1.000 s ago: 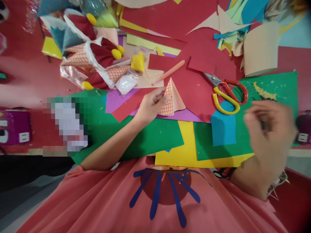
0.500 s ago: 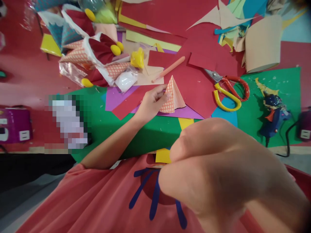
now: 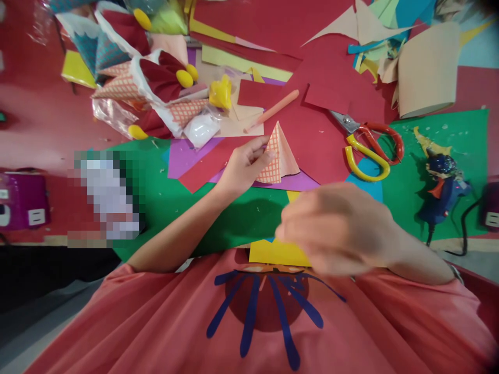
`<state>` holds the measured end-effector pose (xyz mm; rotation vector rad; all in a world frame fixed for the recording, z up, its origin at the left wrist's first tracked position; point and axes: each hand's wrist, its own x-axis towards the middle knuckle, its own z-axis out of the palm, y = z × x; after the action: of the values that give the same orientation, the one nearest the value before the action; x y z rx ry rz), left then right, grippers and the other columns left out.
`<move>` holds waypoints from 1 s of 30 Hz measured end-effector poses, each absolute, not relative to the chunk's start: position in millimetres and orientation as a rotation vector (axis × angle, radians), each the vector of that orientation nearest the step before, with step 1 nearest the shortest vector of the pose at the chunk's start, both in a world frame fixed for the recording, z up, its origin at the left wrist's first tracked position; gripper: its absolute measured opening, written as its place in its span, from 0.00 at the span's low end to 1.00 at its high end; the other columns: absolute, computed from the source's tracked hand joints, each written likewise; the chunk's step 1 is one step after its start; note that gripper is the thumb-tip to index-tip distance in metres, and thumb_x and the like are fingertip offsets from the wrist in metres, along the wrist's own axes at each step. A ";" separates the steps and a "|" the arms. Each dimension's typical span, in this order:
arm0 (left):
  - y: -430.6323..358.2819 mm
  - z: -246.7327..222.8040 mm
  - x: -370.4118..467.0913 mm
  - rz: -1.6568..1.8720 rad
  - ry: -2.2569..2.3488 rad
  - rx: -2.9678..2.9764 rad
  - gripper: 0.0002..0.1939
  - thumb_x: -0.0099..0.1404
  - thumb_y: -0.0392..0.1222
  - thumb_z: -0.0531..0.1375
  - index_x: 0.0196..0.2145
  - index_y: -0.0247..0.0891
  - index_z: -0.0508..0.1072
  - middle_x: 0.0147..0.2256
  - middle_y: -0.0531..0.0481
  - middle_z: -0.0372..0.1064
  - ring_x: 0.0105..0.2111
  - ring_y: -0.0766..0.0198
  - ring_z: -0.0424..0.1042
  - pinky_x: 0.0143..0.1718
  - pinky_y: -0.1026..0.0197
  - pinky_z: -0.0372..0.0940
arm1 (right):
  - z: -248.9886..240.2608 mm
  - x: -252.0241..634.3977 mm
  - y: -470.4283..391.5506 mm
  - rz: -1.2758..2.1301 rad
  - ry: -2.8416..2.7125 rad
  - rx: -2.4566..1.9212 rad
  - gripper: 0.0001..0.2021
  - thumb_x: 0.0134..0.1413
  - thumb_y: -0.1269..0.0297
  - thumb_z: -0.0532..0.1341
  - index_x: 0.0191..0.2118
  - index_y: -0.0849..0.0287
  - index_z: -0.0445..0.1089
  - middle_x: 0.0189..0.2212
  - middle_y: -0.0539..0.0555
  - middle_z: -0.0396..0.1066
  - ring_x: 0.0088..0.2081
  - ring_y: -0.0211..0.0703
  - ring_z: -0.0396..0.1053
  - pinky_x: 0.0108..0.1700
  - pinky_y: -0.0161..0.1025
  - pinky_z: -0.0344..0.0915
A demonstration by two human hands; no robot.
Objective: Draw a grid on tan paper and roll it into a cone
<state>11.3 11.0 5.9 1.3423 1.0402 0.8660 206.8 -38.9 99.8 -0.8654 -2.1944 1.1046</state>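
My left hand [image 3: 245,167] pinches a small folded paper cone [image 3: 275,158], orange-and-white checked on one side and plain pale peach on the other. Its tip points away from me. Closer to my chest, my right hand [image 3: 339,228] is raised above the table, slightly blurred, with its fingers curled together. Whatever they may hold is hidden. Beneath it lies a yellow paper piece [image 3: 278,253] at the table's near edge. Beyond the cone rests a peach-coloured pen [image 3: 275,110]. Scissors [image 3: 364,140] with one red and one yellow handle lie to the right.
A blue glue gun [image 3: 442,189] with a cord lies on the green sheet [image 3: 405,208] at right. Finished checked cones with white trim [image 3: 156,93] crowd the back left. A rolled beige paper [image 3: 429,72] stands at back right. Red paper [image 3: 312,130] covers the middle.
My right hand has moved down and away from the camera, towards the table, its fingers still curled. My left hand keeps its hold on the paper cone in about the same place.
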 end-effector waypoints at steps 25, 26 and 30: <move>6.5 6.6 17.3 0.781 0.953 1.280 0.25 0.60 0.64 0.60 0.38 0.37 0.72 0.21 0.57 0.66 0.18 0.73 0.63 0.17 0.70 0.55 | 23.7 217.9 0.0 1.277 -1.754 -1.154 0.11 0.59 0.62 0.58 0.26 0.59 0.63 0.21 0.45 0.60 0.23 0.31 0.55 0.27 0.33 0.53; 6.3 7.0 17.2 0.775 0.953 1.282 0.24 0.60 0.64 0.61 0.38 0.37 0.72 0.21 0.57 0.66 0.18 0.73 0.63 0.17 0.70 0.55 | 23.5 217.4 -0.3 1.333 -1.705 -1.125 0.11 0.60 0.62 0.57 0.26 0.59 0.63 0.21 0.45 0.59 0.23 0.31 0.54 0.27 0.32 0.53; 4.8 7.9 17.4 0.771 0.964 1.269 0.21 0.60 0.60 0.63 0.38 0.38 0.73 0.21 0.57 0.67 0.19 0.72 0.64 0.18 0.69 0.57 | 20.7 215.4 -1.0 1.473 -1.556 -1.108 0.09 0.58 0.61 0.59 0.28 0.58 0.64 0.22 0.45 0.59 0.23 0.31 0.55 0.26 0.32 0.54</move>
<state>17.4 4.8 7.9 1.2692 0.9637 0.7707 215.4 -1.0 20.7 -1.1077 -1.5557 1.4729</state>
